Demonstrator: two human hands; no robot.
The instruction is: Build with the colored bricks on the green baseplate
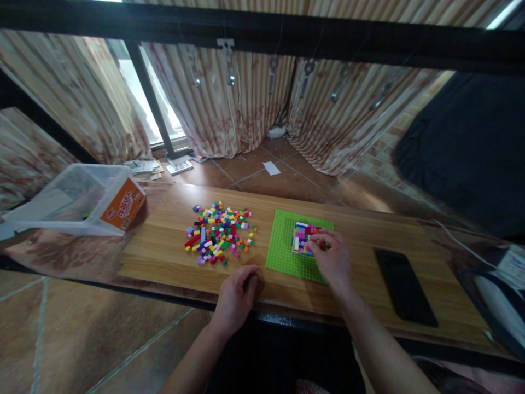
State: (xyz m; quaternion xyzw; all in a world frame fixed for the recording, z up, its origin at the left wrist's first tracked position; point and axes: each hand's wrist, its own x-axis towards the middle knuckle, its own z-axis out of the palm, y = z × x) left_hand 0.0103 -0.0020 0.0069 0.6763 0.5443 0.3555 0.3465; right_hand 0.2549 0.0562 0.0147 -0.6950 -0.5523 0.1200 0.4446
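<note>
A bright green studded baseplate (281,243) lies on the wooden board, carrying a low rectangular build of multicoloured toy bricks (301,232). Over that build, my right hand (332,257) has its fingers pinched together at the brick surface; the small toy brick at the fingertips is mostly hidden, and the hand covers the build's right side. My left hand (235,295) rests at the board's front edge, left of the baseplate, with curled fingers. Whatever may be inside them is hidden. Just beyond it spreads a loose pile of small coloured bricks (221,232).
At the far left stands a clear plastic bin (77,224) with an orange label. A black phone (406,287) lies right of the baseplate, and a white cable (463,243) runs behind it. Papers (143,168) lie beyond the bin. A dark bar (262,38) crosses above the wooden board (159,235).
</note>
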